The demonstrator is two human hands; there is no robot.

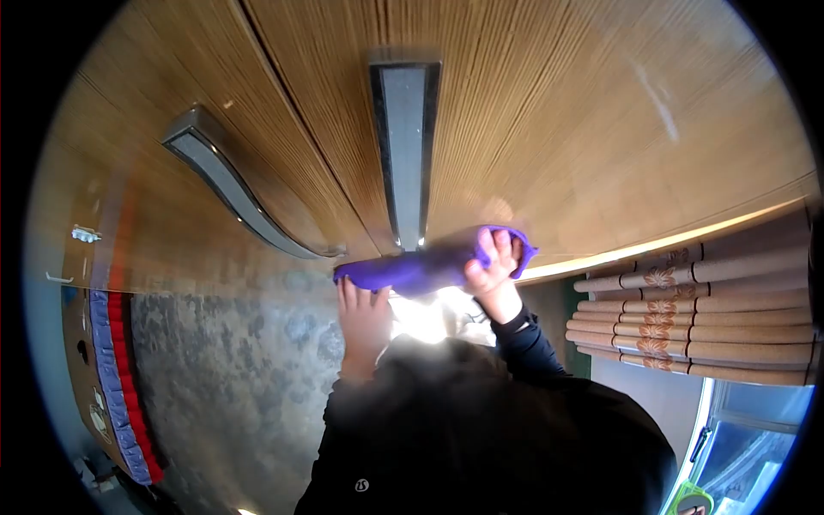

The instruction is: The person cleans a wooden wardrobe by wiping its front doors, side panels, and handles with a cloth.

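Observation:
A purple cloth (369, 275) stretches between my two hands, close to the wooden door, its middle smeared by motion. My right hand (495, 264) is closed on the cloth's right end, with the fingers wrapped over it. My left hand (362, 319) grips the left end by its lower edge; the thumb is hard to make out. Just above the cloth is the lower end of a long grey door handle (405, 146) with a dark frame.
A second, curved handle (232, 189) is on the neighbouring wooden door at left. Beige patterned curtains (687, 318) hang at right, near a window (755, 438). Mottled grey floor (232, 386) lies below. At far left runs a red and lilac padded edge (120, 386).

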